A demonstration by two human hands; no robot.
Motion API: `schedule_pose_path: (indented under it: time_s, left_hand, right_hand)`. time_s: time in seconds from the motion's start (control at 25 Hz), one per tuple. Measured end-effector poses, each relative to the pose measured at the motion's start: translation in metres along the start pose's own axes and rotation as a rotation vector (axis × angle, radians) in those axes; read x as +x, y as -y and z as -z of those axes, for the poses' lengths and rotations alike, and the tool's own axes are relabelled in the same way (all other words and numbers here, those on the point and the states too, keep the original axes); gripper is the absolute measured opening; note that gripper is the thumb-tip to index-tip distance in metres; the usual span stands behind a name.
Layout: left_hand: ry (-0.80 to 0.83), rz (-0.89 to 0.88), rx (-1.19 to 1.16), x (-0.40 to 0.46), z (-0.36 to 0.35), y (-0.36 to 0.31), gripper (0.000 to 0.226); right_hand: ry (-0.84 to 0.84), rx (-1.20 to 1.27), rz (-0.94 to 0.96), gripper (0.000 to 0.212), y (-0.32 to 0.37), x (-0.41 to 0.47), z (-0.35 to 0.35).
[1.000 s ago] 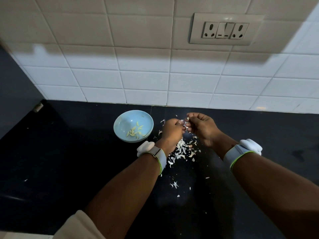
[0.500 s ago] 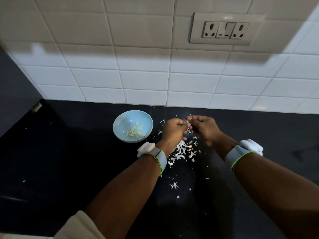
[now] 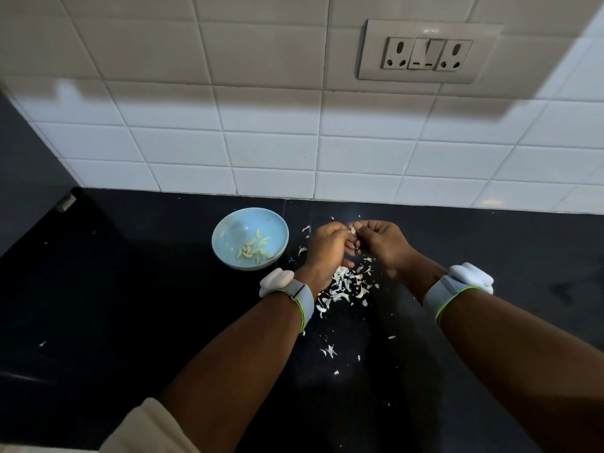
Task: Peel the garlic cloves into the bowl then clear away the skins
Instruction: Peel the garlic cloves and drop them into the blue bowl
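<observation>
Garlic clove, pinched between my left hand and right hand, now shows paler than before, its skin loosening; bowl waits beside my left hand.

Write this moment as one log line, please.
step: peeling | both hands pinch garlic clove | bowl: peeled cloves | skins on counter

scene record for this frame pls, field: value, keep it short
surface: black counter below a white tiled wall
bowl: light blue bowl, left of the hands, holds peeled cloves
left hand: left hand pinches a garlic clove
right hand: right hand pinches the same clove
skins: skin pile on the counter below the hands, bits scattered nearer the camera
stage: peeling, skins not cleared
</observation>
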State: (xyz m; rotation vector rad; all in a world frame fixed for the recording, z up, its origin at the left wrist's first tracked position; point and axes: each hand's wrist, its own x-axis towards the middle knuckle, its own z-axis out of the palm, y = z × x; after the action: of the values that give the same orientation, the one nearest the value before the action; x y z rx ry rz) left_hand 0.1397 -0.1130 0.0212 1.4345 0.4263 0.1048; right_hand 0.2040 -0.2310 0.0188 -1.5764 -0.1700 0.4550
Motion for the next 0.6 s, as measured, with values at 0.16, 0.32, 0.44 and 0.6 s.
schedule_pose_path:
  time_s: [0.16,0.32,0.44,0.6]
  left_hand:
    - [-0.056,-0.056,0.032,0.0,0.001,0.002,0.02]
    - [-0.089,-0.115,0.054,0.001,0.001,0.005,0.02]
    - [-0.098,-0.125,0.017,0.001,-0.001,0.002,0.022]
    - [-0.057,-0.172,0.028,0.0,-0.002,-0.002,0.022]
  right_hand:
    - [0.029,0.062,-0.008,0.019,0.001,-0.003,0.0]
    - [0.004,0.106,-0.013,0.016,0.005,-0.005,-0.002]
    - [-0.006,0.146,-0.03,0.017,0.008,-0.004,-0.005]
    - [-0.008,0.231,-0.076,0.02,0.012,-0.005,-0.008]
